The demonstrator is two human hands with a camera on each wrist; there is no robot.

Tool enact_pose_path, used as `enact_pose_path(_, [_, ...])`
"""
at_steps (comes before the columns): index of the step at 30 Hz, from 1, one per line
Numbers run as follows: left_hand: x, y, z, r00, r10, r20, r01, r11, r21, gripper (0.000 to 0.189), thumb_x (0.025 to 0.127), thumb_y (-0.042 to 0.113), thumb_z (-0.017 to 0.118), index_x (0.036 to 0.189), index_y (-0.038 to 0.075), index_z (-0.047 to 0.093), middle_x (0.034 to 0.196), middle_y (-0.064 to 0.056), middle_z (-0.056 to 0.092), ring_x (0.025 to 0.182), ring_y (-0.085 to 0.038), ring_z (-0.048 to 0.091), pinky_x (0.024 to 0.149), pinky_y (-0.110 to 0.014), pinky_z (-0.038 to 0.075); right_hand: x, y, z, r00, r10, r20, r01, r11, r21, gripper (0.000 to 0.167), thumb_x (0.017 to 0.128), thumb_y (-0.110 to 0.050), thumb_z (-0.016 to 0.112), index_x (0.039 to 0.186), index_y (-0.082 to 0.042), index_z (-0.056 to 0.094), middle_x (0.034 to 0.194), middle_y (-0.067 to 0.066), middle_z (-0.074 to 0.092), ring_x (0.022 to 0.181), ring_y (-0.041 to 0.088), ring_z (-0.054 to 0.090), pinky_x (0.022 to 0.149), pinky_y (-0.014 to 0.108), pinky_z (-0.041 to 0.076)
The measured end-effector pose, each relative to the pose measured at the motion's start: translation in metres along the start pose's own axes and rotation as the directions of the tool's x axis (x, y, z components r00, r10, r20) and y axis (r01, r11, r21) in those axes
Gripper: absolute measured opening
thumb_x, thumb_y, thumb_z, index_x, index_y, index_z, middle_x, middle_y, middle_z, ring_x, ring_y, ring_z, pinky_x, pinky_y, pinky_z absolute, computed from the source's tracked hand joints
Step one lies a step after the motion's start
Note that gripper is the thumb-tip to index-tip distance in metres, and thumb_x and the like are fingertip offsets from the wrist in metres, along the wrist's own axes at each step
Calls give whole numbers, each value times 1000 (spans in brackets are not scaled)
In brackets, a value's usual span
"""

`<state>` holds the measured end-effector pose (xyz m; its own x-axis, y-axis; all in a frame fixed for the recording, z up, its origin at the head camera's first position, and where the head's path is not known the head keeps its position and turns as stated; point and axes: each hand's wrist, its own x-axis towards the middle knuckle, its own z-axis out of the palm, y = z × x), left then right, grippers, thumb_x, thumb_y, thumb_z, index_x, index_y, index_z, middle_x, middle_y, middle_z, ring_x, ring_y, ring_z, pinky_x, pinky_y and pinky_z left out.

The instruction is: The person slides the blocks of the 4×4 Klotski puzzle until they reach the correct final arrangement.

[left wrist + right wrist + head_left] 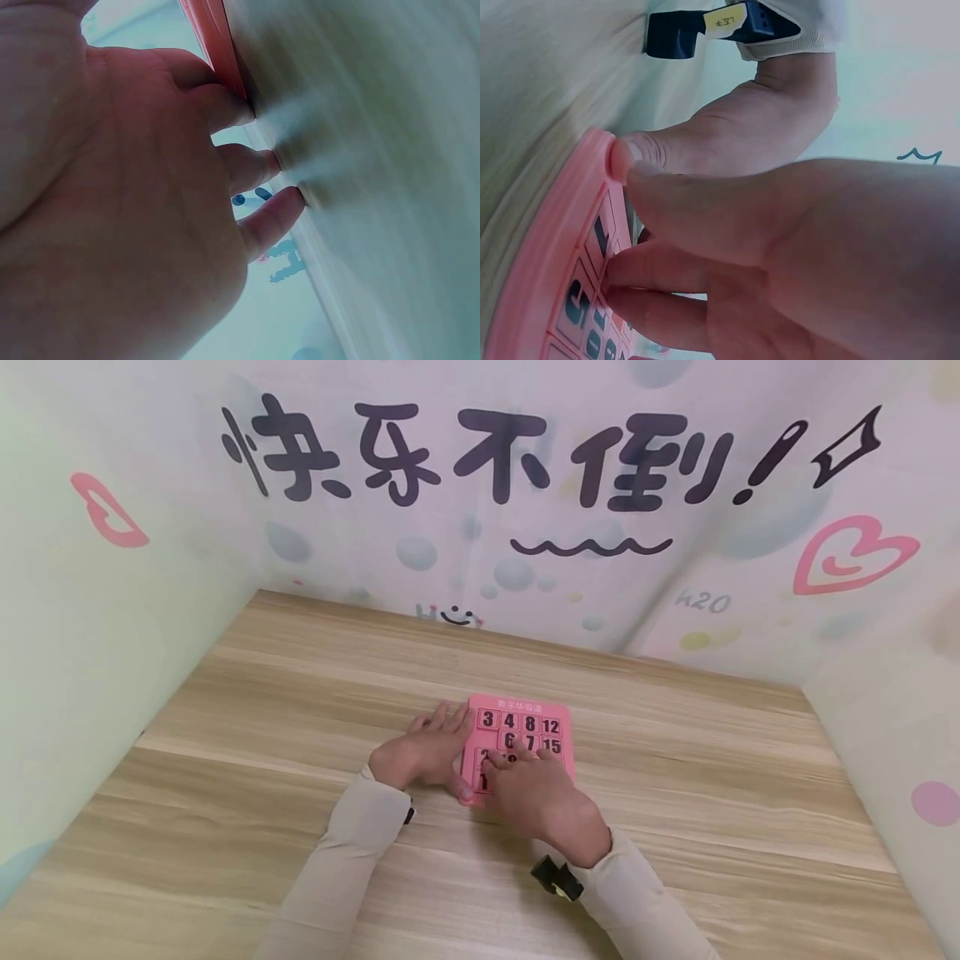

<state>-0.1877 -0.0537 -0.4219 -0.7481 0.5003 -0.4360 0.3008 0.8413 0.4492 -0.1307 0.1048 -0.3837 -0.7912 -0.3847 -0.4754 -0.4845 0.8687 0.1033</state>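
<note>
A pink sliding number puzzle [567,710] lies flat on the wooden table, its square tiles printed with black numerals. Row one reads 3, 4, 8, 12; in row two a gap sits left of tile 6 [509,740]. My left hand [423,752] braces the puzzle's left side with fingers spread, the thumb pressing the near left corner. In the left wrist view, several fingertips [271,217] rest on the table beside its edge. My right hand [540,793] reaches over the near part, with extended fingertips [622,274] touching tiles. It covers most of the lower rows.
The wooden table [675,735] extends around the puzzle on all sides. A printed cloth backdrop [480,585] with large black characters rises behind the table's far edge. Pale walls stand at left and right. A black camera [557,878] is strapped to the right wrist.
</note>
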Motion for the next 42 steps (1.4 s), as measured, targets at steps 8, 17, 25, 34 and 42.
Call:
enact_pose_path(8, [1,1,0,1000,-10,-3,10,1000,5,122,74,43,83,159,5,5,167,-10,-3,153,-34,-11,124,-51,0,3,-2,2,1000,4,-14,-5,999,-50,51,103,-31,50,152,-19,43,158,-3,38,148,31,31,119,51,29])
enact_pose_path(17, [2,0,2,1000,-2,-13,2,1000,6,123,73,43,84,159,4,6,167,-11,-1,153,-35,-9,124,-51,2,6,-2,5,999,-8,-32,6,997,-81,50,103,-26,49,151,-16,43,160,0,36,147,33,33,117,54,32])
enact_pose_path(25, [2,0,1,1000,-2,-5,3,1000,9,123,74,44,84,159,4,5,167,-11,-2,153,-34,-10,124,-51,1,9,1,6,999,-16,-50,11,996,-93,50,104,-25,48,152,-14,41,160,1,35,145,35,35,116,53,33])
enact_pose_path(34, [3,-1,1,1000,8,-10,-8,1000,20,122,73,45,84,159,3,7,167,-12,0,153,-36,-7,124,-52,3,12,3,7,998,-8,-55,4,997,-73,51,105,-29,45,153,-14,39,160,1,34,146,35,34,116,54,33])
enact_pose_path(42, [2,-1,1,1000,5,-3,-5,1000,21,122,74,45,83,159,4,7,167,-11,0,153,-36,-8,124,-52,3,17,5,8,995,18,-94,-18,1000,-6,51,103,-31,49,151,-14,43,159,0,37,146,35,33,113,57,35])
